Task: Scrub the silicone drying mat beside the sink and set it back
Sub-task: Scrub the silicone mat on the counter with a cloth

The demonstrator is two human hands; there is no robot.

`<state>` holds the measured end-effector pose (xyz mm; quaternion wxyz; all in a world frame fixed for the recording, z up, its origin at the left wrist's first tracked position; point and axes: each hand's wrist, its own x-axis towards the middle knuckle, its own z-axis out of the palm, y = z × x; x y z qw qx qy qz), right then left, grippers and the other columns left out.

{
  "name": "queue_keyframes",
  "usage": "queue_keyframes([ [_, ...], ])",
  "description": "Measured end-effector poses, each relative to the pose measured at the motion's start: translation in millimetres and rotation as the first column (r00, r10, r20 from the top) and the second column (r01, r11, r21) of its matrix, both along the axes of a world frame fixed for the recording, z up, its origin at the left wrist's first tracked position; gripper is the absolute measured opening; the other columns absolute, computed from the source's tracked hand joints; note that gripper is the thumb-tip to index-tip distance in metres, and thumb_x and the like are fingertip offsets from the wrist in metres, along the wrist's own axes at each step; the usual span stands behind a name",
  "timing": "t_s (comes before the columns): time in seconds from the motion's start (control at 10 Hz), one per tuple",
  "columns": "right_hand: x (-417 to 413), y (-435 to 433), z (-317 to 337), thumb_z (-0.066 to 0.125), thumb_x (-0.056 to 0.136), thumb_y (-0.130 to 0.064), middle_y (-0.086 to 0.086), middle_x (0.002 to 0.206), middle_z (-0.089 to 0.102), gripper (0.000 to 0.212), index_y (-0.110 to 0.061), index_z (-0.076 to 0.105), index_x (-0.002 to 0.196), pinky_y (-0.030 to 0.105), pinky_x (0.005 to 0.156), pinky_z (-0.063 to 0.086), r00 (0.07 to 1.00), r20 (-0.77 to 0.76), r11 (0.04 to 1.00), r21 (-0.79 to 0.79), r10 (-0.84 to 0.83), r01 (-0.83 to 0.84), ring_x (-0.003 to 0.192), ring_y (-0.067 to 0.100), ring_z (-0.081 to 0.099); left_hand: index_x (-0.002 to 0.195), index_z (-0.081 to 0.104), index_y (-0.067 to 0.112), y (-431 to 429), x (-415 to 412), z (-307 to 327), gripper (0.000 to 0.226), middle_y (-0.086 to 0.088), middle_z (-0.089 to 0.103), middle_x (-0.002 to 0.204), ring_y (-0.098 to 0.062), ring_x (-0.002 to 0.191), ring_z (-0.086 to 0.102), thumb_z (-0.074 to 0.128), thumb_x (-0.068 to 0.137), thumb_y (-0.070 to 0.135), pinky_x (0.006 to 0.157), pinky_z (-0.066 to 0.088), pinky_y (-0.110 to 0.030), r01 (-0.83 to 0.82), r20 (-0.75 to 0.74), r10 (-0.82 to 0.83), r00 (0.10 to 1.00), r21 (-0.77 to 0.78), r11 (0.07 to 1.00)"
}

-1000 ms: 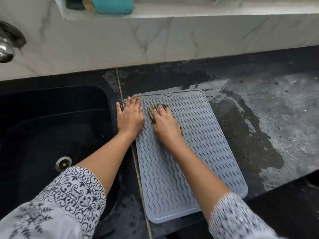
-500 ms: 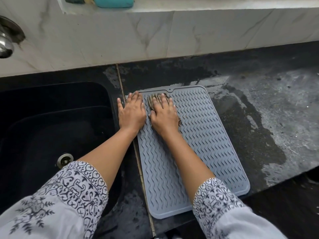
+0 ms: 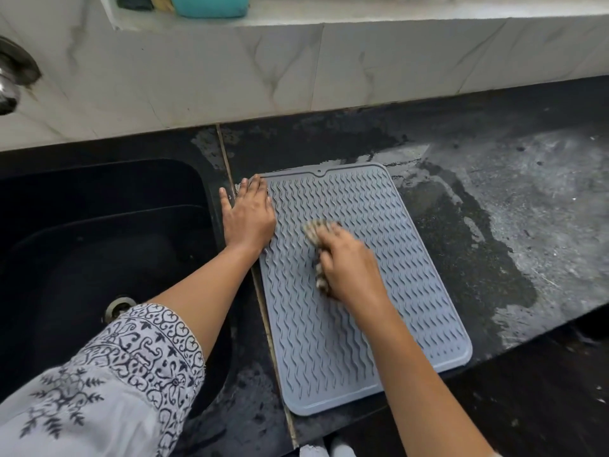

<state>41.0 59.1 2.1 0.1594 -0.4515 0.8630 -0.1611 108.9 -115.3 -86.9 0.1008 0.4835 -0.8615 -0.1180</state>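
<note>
A grey silicone drying mat (image 3: 389, 245) with wavy ridges lies flat on the dark counter, just right of the sink (image 3: 99, 245). My left hand (image 3: 247, 215) rests flat with fingers spread on the mat's far left corner, partly over the counter seam. My right hand (image 3: 349, 265) is closed on a worn scrubbing pad (image 3: 314, 233) and presses it against the middle of the mat. The pad shows at my fingertips and along the hand's left side; the rest is hidden under the palm.
The black sink has a metal drain (image 3: 119, 306). A chrome tap (image 3: 10, 84) juts in at the far left. Wet patches cover the counter (image 3: 514, 199) to the right. A teal container (image 3: 211, 4) stands on the white marble ledge.
My right hand has slid with the scrubbing pad from the mat's far left area toward its middle, nearer to me. My left hand stays pressed on the far left corner.
</note>
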Motion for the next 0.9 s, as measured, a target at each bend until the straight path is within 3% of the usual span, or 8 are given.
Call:
queue_keyframes([
  [0.1, -26.3, -59.6, -22.3, 0.043, 0.094, -0.022, 0.004, 0.153, 0.027, 0.048, -0.022, 0.037, 0.142, 0.037, 0.106, 0.033, 1.0, -0.022, 0.995, -0.097, -0.012, 0.01, 0.132, 0.025, 0.038, 0.15, 0.025, 0.019, -0.3, -0.6, -0.2, 0.052, 0.005, 0.02, 0.158, -0.012, 0.146, 0.011, 0.025, 0.1, 0.032, 0.115, -0.01, -0.047, 0.0, -0.004, 0.0, 1.0, -0.01, 1.0],
  [0.2, -32.1, -94.2, -52.8, 0.041, 0.094, -0.032, 0.005, 0.156, 0.02, 0.052, -0.023, 0.031, 0.145, 0.046, 0.114, 0.018, 0.993, -0.097, 0.998, 0.004, 0.066, -0.066, 0.142, 0.029, 0.016, 0.15, 0.026, 0.018, -0.6, -1.3, -0.7, 0.052, 0.005, 0.022, 0.158, -0.012, 0.146, 0.013, 0.025, 0.1, 0.031, 0.115, -0.008, -0.048, -0.002, 0.008, 0.002, 1.0, -0.021, 1.0],
  [0.3, -28.9, -88.8, -62.6, 0.041, 0.095, -0.021, 0.005, 0.155, 0.022, 0.051, -0.021, 0.03, 0.145, 0.043, 0.113, 0.022, 0.986, -0.142, 0.996, 0.0, 0.085, -0.086, 0.142, 0.031, 0.015, 0.15, 0.026, 0.018, -1.0, -1.5, -0.9, 0.052, 0.005, 0.021, 0.158, -0.012, 0.146, 0.013, 0.025, 0.1, 0.032, 0.115, -0.009, -0.048, -0.002, 0.005, 0.002, 1.0, -0.023, 1.0],
  [0.5, 13.1, 0.2, -44.5, 0.045, 0.095, -0.008, 0.004, 0.154, 0.025, 0.055, -0.019, 0.028, 0.145, 0.038, 0.105, 0.037, 0.975, -0.182, 0.991, 0.068, 0.124, -0.113, 0.139, 0.03, 0.026, 0.15, 0.025, 0.019, -0.5, -0.8, 1.5, 0.052, 0.005, 0.02, 0.158, -0.012, 0.146, 0.011, 0.025, 0.1, 0.032, 0.114, -0.011, -0.047, -0.003, -0.007, 0.003, 1.0, -0.005, 1.0],
  [0.6, 26.8, 38.7, -24.4, 0.045, 0.095, -0.013, 0.0, 0.153, 0.027, 0.05, -0.022, 0.033, 0.143, 0.035, 0.108, 0.032, 0.993, -0.073, 0.991, 0.094, 0.098, -0.091, 0.136, 0.024, 0.032, 0.15, 0.023, 0.02, 0.2, -0.3, 1.9, 0.051, 0.005, 0.018, 0.158, -0.012, 0.146, 0.01, 0.024, 0.1, 0.032, 0.114, -0.011, -0.048, -0.001, 0.001, 0.001, 1.0, -0.005, 1.0],
  [0.7, 20.9, 24.3, -4.0, 0.045, 0.095, -0.018, -0.002, 0.149, 0.034, 0.044, -0.023, 0.042, 0.138, 0.032, 0.106, 0.032, 1.0, 0.006, 1.0, 0.002, 0.007, -0.007, 0.127, 0.018, 0.042, 0.15, 0.023, 0.02, 0.0, -0.5, 1.7, 0.052, 0.006, 0.018, 0.158, -0.013, 0.146, 0.01, 0.023, 0.1, 0.032, 0.114, -0.01, -0.048, 0.006, 0.007, -0.006, 1.0, 0.002, 1.0],
  [0.8, 12.0, -22.4, -17.3, 0.042, 0.095, -0.023, -0.001, 0.152, 0.029, 0.047, -0.024, 0.036, 0.142, 0.035, 0.108, 0.029, 0.999, -0.051, 0.998, -0.062, -0.016, 0.013, 0.135, 0.02, 0.031, 0.15, 0.024, 0.019, 0.0, -0.6, 1.6, 0.052, 0.005, 0.019, 0.158, -0.013, 0.146, 0.011, 0.024, 0.1, 0.032, 0.115, -0.009, -0.048, 0.007, 0.003, -0.007, 1.0, -0.001, 1.0],
  [0.9, 14.5, -50.5, -48.7, 0.039, 0.094, -0.026, 0.008, 0.155, 0.021, 0.053, -0.019, 0.027, 0.145, 0.042, 0.114, 0.015, 0.991, -0.132, 0.999, -0.004, 0.033, -0.034, 0.143, 0.027, 0.012, 0.15, 0.025, 0.019, 0.2, -0.9, 1.6, 0.051, 0.004, 0.02, 0.158, -0.014, 0.146, 0.012, 0.025, 0.1, 0.031, 0.115, -0.008, -0.049, 0.01, 0.002, -0.01, 1.0, -0.006, 1.0],
])
